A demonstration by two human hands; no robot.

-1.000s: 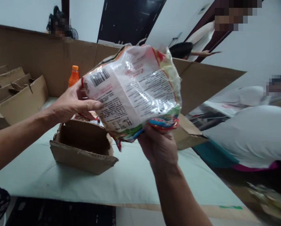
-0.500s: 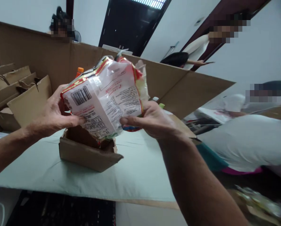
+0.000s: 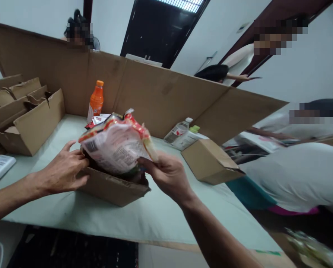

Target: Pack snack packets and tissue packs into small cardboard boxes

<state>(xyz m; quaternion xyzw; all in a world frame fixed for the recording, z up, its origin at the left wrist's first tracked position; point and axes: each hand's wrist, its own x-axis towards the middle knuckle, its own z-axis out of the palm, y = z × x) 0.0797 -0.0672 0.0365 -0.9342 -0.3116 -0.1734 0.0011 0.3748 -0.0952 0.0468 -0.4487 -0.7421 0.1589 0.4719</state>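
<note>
My right hand [image 3: 169, 176] pinches the right side of a crumpled plastic food packet [image 3: 119, 149], white with red and gold edges, printed text and a barcode. The packet is tilted over an open cardboard box [image 3: 113, 188], its lower part at the box's opening. At the box's left end is my left hand [image 3: 63, 167], off the packet, with its fingers bent and apart. Its fingertips are close to the box's wall; whether they touch it I cannot tell. The packet hides most of the box's inside.
Behind the box stand an orange bottle [image 3: 96, 98] and a small packet [image 3: 101, 119]. Cardboard boxes [image 3: 40, 123] and a white device [image 3: 0, 169] are at left. A clear bottle [image 3: 179, 130] and closed carton [image 3: 211, 162] lie right. A cardboard screen [image 3: 155, 89] runs behind; people are beyond.
The packet has come down from above the box to its opening. My left hand has let go of it and moved to the box's left end; my right hand still holds it.
</note>
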